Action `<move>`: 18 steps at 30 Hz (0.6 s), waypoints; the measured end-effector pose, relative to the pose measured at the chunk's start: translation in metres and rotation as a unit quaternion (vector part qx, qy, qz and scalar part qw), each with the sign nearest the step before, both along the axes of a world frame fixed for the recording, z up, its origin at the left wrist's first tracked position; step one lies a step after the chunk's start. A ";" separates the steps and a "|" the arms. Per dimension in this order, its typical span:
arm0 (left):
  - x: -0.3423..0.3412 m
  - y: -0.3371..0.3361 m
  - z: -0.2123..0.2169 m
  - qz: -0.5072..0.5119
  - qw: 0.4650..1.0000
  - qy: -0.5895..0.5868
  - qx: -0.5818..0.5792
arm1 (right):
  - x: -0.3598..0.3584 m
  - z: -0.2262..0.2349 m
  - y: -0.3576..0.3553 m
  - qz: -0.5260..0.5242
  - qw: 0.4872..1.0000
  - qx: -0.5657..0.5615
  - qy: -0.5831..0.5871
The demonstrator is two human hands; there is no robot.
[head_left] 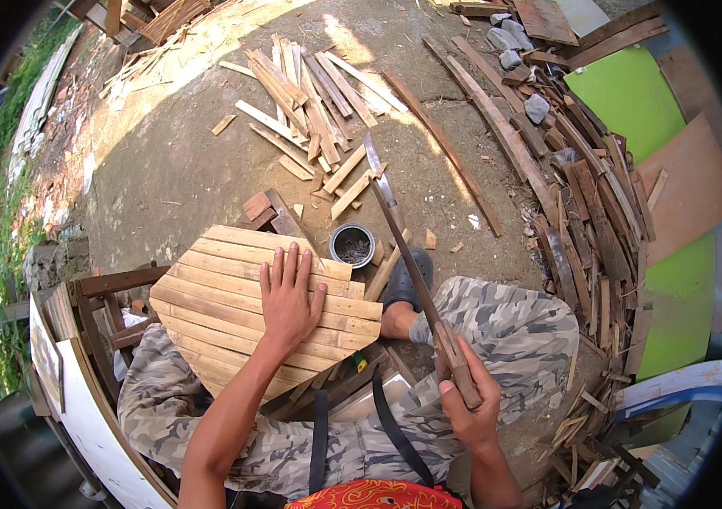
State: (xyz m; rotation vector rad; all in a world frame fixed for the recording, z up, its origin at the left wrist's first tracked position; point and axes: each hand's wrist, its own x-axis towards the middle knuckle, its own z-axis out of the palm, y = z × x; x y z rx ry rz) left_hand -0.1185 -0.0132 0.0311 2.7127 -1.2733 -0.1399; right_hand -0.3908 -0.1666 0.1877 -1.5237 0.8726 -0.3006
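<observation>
My left hand lies flat with fingers spread on a panel of pale wooden slats. The panel has angled corners, uneven slat ends on its right side, and rests over my left leg. In my right hand is the wooden handle of a handsaw; its long dark blade shows nearly edge-on, pointing up and away, to the right of the panel. Beyond the panel stands a round tin of nails. A shiny pointed blade shows behind the saw's far end, among wood strips.
Loose wood strips lie in a heap ahead. A long plank and piled scrap wood run along the right, beside green sheets. Near the tin are a wooden block and my shoe. A white-topped board stands at left.
</observation>
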 end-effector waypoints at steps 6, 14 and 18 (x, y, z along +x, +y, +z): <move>0.067 -0.020 0.029 -0.168 0.984 0.050 0.016 | 0.021 -0.042 -0.032 0.049 0.995 -0.084 -0.009; 0.116 -0.071 0.034 -0.340 0.908 0.198 0.146 | 0.036 -0.057 -0.042 0.034 0.995 -0.087 -0.018; 0.123 -0.080 0.030 -0.334 0.895 0.264 0.133 | 0.038 -0.064 -0.042 0.050 0.993 -0.107 -0.013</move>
